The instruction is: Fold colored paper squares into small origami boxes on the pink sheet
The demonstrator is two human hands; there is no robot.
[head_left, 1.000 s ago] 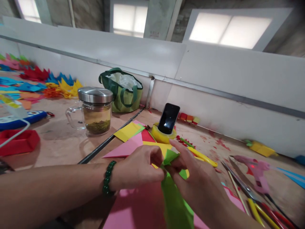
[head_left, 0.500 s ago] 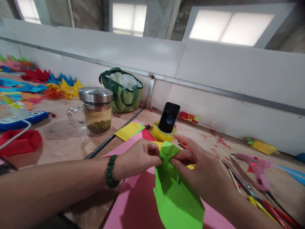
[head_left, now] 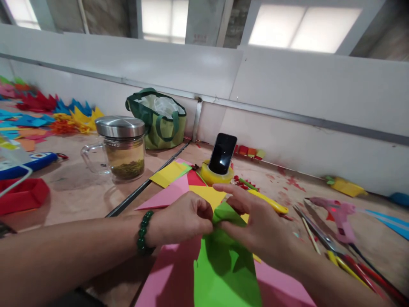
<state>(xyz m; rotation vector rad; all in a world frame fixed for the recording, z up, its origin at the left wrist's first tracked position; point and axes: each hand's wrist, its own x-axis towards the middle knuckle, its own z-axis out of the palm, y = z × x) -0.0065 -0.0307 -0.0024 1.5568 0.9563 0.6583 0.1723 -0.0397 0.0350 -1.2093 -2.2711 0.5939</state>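
Note:
A sheet of bright green paper (head_left: 226, 273) is between my hands, bent and creased at its top end. My left hand (head_left: 183, 217), with a green bead bracelet (head_left: 146, 233) at the wrist, pinches the left side of that folded end. From the right, my right hand (head_left: 252, 217) grips the same end, thumb in front and index finger stretched out above. My fingers partly hide the fold. Under the green sheet lie pink paper (head_left: 172, 264) and yellow paper (head_left: 207, 195).
A phone (head_left: 223, 153) leans in a yellow tape roll (head_left: 217, 175). Left of it stand a lidded glass mug (head_left: 124, 155) and a green bag (head_left: 169, 130). At right lie a pink glue gun (head_left: 338, 213), scissors (head_left: 330, 245) and a yellow-handled tool (head_left: 270, 201).
My right hand has shifted left and curled further over the top of the green paper, which now shows less of its end. The view has moved slightly; the yellow-handled tool is now uncovered.

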